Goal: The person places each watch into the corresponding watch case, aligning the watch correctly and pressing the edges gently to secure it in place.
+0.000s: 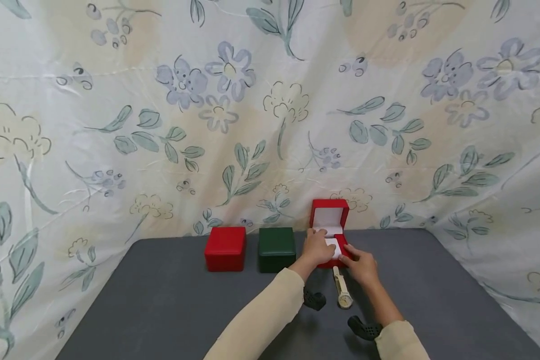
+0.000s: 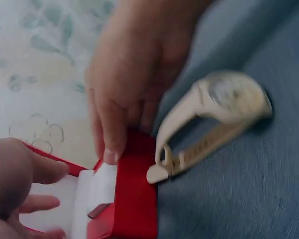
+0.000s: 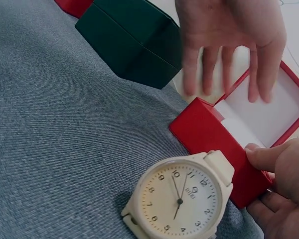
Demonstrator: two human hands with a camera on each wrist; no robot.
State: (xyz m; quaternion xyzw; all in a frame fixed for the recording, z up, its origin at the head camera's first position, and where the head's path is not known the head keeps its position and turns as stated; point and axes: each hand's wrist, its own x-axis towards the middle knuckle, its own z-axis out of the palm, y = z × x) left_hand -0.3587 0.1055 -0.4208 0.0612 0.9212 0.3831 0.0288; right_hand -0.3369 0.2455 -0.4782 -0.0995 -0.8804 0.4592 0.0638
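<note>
A red watch box (image 1: 316, 212) stands with its lid raised, showing a white lining and a white insert (image 3: 236, 128). My left hand (image 1: 317, 248) reaches over the box; in the right wrist view this left hand (image 3: 229, 45) has its fingers straight, with nothing held. At the box's right side my right hand (image 1: 363, 265) grips the wall, thumb on the upper edge and fingers outside, as the right wrist view shows the right hand (image 3: 289, 174). A cream wristwatch (image 1: 342, 292) lies just in front, its round dial (image 3: 179, 201) facing up.
Left of the open box stand a closed dark green box (image 1: 276, 250) and a closed red box (image 1: 225, 249). All rest on a grey-covered table (image 1: 175, 310). A floral curtain (image 1: 252, 125) hangs behind the table's back edge.
</note>
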